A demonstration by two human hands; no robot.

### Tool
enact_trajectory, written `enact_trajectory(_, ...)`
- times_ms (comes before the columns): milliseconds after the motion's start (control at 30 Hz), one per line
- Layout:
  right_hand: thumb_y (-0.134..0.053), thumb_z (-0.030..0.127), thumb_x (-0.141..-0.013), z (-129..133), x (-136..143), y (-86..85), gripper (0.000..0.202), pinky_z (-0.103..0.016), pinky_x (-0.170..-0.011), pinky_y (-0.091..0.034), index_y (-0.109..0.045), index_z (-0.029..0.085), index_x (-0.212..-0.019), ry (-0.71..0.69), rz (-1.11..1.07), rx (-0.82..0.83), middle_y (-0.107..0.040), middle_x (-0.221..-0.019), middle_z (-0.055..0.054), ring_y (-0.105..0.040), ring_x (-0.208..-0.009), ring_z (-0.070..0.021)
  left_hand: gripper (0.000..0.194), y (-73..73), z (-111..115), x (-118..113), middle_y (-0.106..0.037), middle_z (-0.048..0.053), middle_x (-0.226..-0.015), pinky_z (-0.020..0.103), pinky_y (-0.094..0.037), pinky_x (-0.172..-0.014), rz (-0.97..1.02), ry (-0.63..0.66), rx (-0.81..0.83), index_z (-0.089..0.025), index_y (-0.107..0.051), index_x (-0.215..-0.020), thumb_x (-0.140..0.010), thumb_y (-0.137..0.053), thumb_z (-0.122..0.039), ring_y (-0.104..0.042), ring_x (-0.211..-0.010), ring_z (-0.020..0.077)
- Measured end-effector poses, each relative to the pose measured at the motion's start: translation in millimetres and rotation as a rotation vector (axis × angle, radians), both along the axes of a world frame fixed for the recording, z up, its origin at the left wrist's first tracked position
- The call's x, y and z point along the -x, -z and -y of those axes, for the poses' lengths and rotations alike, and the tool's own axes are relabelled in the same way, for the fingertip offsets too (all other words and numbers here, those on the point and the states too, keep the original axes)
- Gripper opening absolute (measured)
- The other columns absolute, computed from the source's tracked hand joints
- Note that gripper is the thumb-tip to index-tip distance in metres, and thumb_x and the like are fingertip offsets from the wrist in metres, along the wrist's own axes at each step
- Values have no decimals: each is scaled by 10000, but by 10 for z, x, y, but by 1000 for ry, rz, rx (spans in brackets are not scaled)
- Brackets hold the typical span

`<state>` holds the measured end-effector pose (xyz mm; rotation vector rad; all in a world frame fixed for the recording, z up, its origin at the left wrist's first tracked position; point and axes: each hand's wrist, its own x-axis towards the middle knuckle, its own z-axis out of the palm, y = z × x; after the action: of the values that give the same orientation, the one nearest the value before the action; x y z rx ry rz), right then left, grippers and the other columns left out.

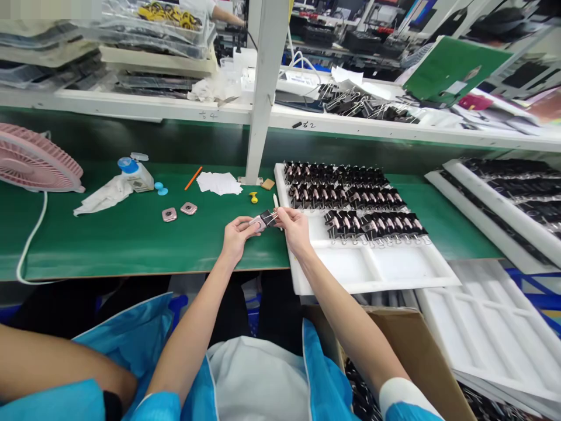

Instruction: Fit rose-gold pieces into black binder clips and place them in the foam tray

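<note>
**Black binder clip [267, 218] at a pink watch case [256, 224], both hands on it, just left of the white tray [346, 261]**

Left hand [235, 237]: pinching the case, thumb above, fingers tucked behind. Right hand [297, 228]: thumb and fingertips pressed together on the clip's silver wire handles. Case and clip held up over the green desk [131, 245], just off the tray's left edge. Clip bite on the case: too small to tell.

Step looks like fitting or adjusting the clip. To do it well, I'd say: hold the case by its edges, off the face; squeeze both handles evenly so the clip mouth sits square; centre it; ease pressure slowly, no snapping. Firm left pinch advisable, since clip spring could kick the case loose or scuff it. Skewed clip probably means uneven pressure.

Around the tray: rows of clipped cases [368, 197] in its back and middle; tan block [267, 184] and yellow knob [253, 197] near its left edge; white paper [220, 183] and orange stick [193, 178] farther left; two loose watch cases [169, 214] and a blue-capped bottle [140, 177] well left of it.
</note>
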<state>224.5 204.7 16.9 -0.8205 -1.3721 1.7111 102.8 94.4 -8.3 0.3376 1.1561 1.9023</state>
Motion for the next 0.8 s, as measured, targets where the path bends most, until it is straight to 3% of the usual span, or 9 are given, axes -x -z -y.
enact_trajectory(267,-818,687,-697,73,-25,-26,578,-370,-747,-631,-725,153,-898,-16,55,-52,-744,-837,-84,-707,-784,-232,538,16,15,-11,-774,91,-777,277,-598,-628,-12,-5,-6,-115,-680,-844,-481,-1012,-332,-746,-695,210)
enact_trajectory(433,-808,712,-690,35,68,-7,610,-375,-772,-632,-717,159,-929,-24,45,-54,-742,-864,-83,-711,-816,-240,583,-43,-18,3,-764,89,-761,295,-596,-634,-14,-29,25,-115,-682,-832,-421,-1021,-351,-744,-689,220)
enact_trajectory(567,-776,738,-705,164,26,-102,630,-377,-784,-620,-703,164,-954,-49,84,-52,-743,-883,-85,-711,-821,-238,597,-104,-17,41,-756,61,-791,272,-563,-601,-54,-55,53,-126,-692,-827,-382,-1012,-361,-714,-667,185)
enact_trajectory(667,-739,629,-820,330,-420,-164,542,-350,-826,-593,-687,179,-1119,70,146,-238,-746,-1008,-85,-706,-879,-213,524,-91,-5,177,-745,18,-819,238,-536,-616,-174,-90,49,-144,-719,-831,-416,-990,-311,-669,-687,130)
enact_trajectory(733,-662,543,-920,438,-989,-120,384,-340,-834,-573,-695,200,-1091,282,229,-433,-737,-999,-73,-693,-883,-203,432,-33,-30,339,-735,-15,-830,233,-535,-667,-294,-113,20,-169,-731,-802,-453,-965,-271,-654,-749,119)
enact_trajectory(800,-546,496,-997,538,-1752,15,339,-353,-817,-549,-687,200,-912,559,384,-566,-704,-879,-73,-668,-835,-212,421,40,-48,499,-717,-54,-805,225,-511,-671,-427,-143,32,-218,-744,-811,-445,-947,-265,-632,-767,110)
